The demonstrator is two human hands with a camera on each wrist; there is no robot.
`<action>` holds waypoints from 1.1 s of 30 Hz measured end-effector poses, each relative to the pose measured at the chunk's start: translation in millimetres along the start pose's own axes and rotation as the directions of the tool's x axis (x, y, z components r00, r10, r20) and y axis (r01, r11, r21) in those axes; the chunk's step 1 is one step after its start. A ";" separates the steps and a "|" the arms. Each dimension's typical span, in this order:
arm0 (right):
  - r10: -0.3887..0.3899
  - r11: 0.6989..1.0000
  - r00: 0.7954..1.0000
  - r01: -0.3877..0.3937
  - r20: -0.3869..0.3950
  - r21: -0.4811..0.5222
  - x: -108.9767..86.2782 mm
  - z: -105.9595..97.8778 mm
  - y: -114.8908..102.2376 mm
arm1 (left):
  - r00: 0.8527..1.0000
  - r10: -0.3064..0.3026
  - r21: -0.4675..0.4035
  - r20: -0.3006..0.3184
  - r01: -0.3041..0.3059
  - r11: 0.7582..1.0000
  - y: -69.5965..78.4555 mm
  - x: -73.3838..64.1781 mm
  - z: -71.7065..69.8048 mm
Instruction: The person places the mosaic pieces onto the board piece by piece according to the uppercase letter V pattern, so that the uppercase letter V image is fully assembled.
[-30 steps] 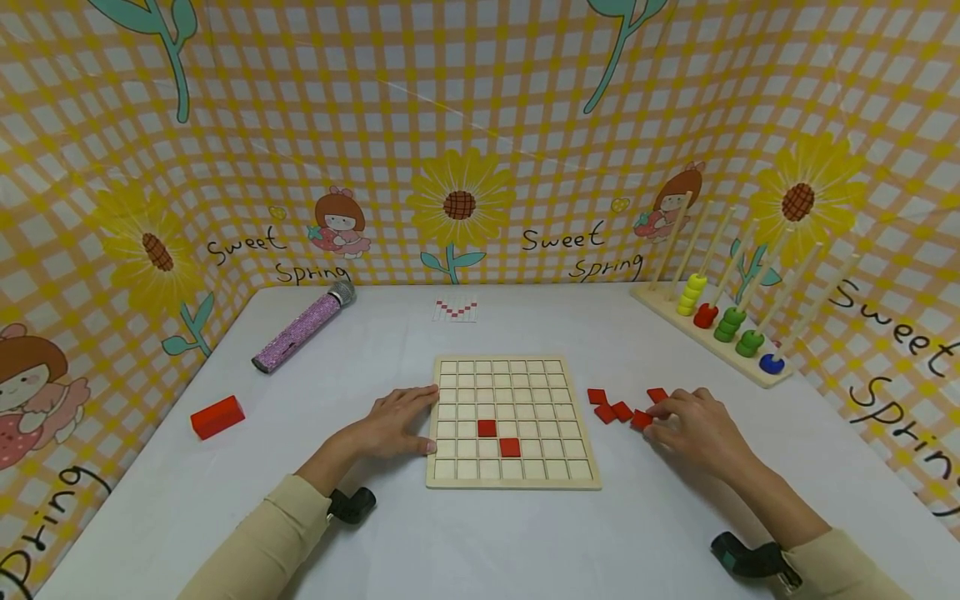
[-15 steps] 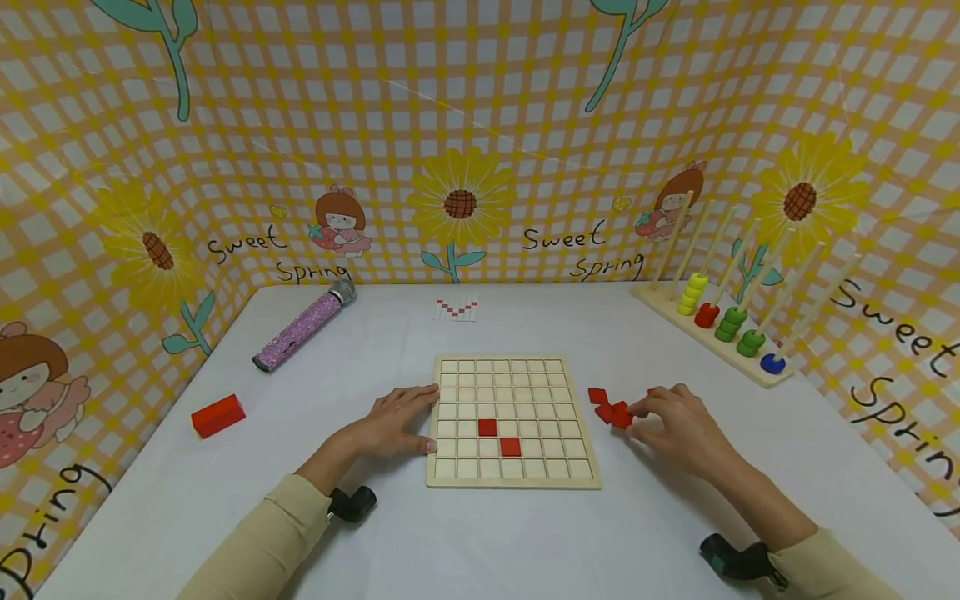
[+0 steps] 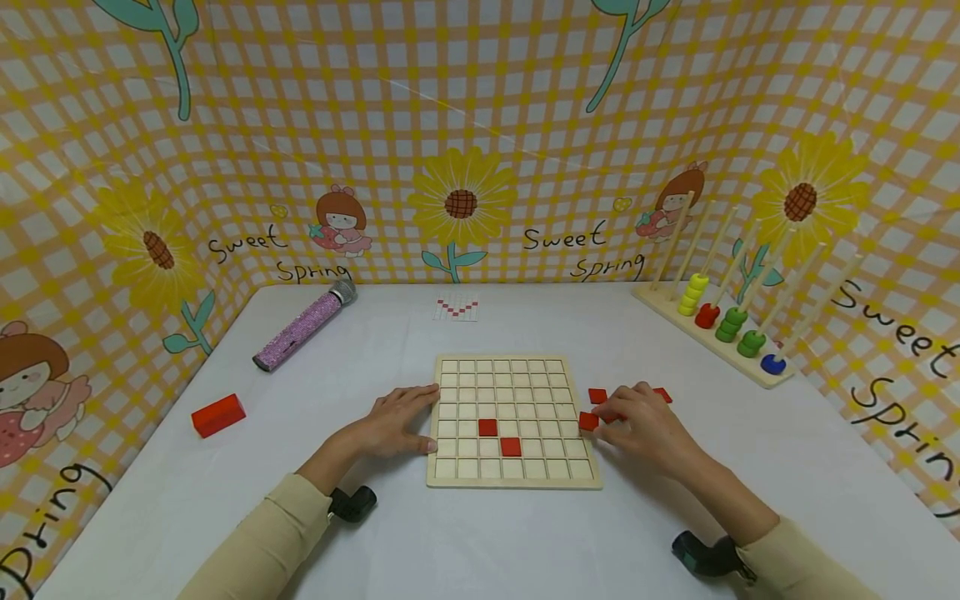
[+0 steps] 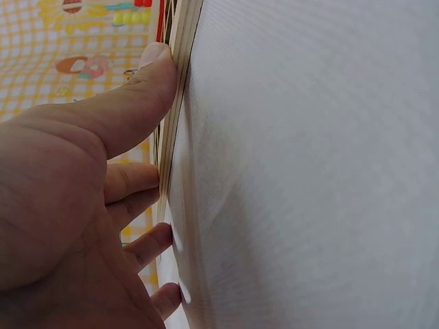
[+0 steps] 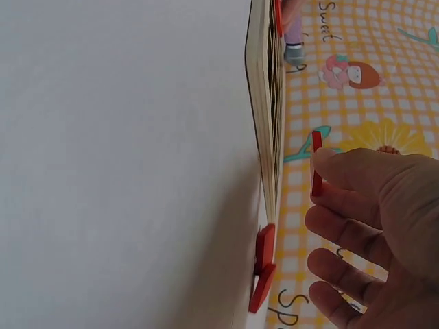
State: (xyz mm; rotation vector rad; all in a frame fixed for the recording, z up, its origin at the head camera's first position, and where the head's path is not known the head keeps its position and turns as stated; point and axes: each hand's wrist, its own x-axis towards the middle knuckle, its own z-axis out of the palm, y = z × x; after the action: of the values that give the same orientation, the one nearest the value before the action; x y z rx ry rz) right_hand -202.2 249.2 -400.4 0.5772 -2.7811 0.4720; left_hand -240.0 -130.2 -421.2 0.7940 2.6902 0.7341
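A wooden grid board (image 3: 536, 479) lies on the white table, with two red square tiles (image 3: 487, 427) set in its cells. My left hand (image 3: 392, 423) rests against the board's left edge, thumb and fingertips touching the rim, as the left wrist view also shows. Between thumb and forefinger my right hand (image 3: 648, 423) pinches a red tile (image 5: 317, 163), held above the table by the board's right edge. Loose red tiles (image 3: 597, 396) lie under and around that hand, some hidden by it; two of them (image 5: 265, 248) show beside the board's end in the right wrist view.
A small card with a red-square pattern (image 3: 456, 308) lies behind the board. A purple glittery microphone (image 3: 300, 329) and a red block (image 3: 218, 416) are on the left. At the back right stands a peg abacus (image 3: 712, 333) with coloured beads. A checked cloth hangs behind.
My right hand has moved left from the loose tiles toward the board, carrying a pinched red tile. My left hand has stayed at the board's edge.
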 end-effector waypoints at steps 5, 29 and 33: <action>0.011 1.000 1.000 -0.012 0.029 0.024 7.8 7.5 -12.1 | 1.000 -0.005 -0.004 0.004 0.005 1.000 -0.8 0.5 0.4; -0.104 0.993 0.993 0.100 0.059 0.063 47.2 38.5 -63.0 | 1.000 -0.008 -0.006 0.003 0.008 1.000 0.8 0.0 -0.5; -0.140 0.988 0.989 0.137 0.047 0.066 53.8 43.8 -68.1 | 1.000 -0.004 -0.003 0.003 0.004 1.000 1.4 -0.3 -0.9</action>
State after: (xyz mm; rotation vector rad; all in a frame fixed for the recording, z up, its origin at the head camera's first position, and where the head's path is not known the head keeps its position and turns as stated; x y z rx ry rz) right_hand -229.2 156.0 -405.8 0.8012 -2.7581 0.5218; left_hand -239.4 -129.7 -419.6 0.7878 2.6865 0.7357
